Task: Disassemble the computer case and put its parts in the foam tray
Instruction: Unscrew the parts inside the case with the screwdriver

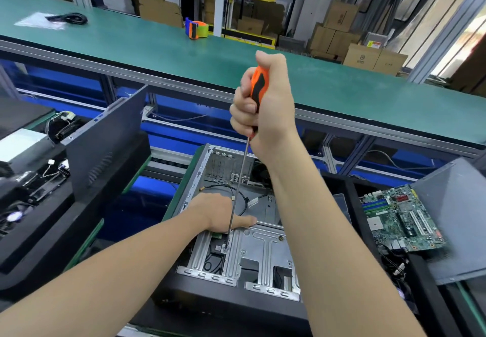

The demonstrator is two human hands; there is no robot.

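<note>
The open computer case (263,257) lies on its side in front of me, its silver drive bracket facing up. My right hand (265,108) grips the orange-and-black handle of a long screwdriver (238,186) held nearly upright. The screwdriver tip sits on a screw (225,249) in the bracket. My left hand (223,213) rests flat inside the case, thumb stretched right along the bracket's edge. A green motherboard (402,218) lies in the black foam tray (352,186) on the right.
A dark case side panel (107,142) leans upright at the left. Left of it, another black foam tray (31,231) holds a fan, cables and a silver unit. A grey panel (452,218) leans at the right. Behind runs a green conveyor (157,47) with a tape dispenser (197,29).
</note>
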